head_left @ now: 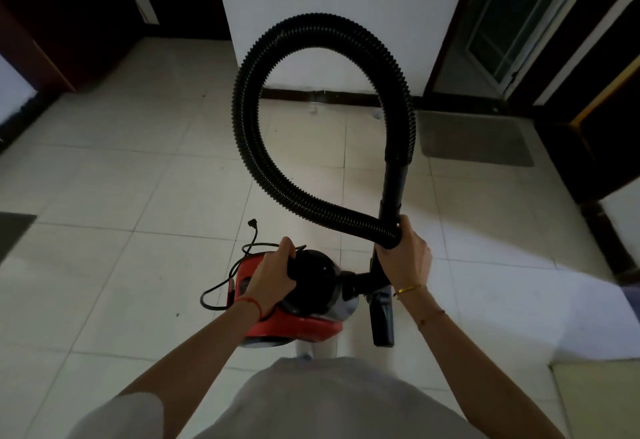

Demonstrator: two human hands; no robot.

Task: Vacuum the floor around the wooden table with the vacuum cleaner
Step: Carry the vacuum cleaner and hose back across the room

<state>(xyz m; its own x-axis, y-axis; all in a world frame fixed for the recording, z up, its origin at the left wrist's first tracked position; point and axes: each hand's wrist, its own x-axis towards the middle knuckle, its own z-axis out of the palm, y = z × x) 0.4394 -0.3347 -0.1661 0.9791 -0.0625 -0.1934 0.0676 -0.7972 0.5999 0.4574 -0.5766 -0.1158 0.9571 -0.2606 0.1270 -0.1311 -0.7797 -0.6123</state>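
Head view: the red canister vacuum cleaner with black round top (294, 303) hangs above the pale tiled floor (121, 196). The left hand (272, 275) grips its top; the right hand (403, 258), just beside, curls round the black ribbed hose (249, 92) and tube.

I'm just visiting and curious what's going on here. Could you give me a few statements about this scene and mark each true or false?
1. The left hand grips the top of the red vacuum cleaner. True.
2. The right hand hangs empty. False: it holds the black hose and the tube together.
3. The hose arches up in a big loop. True.
4. The power cord is plugged into a wall. False: its plug lies loose on the tiled floor.
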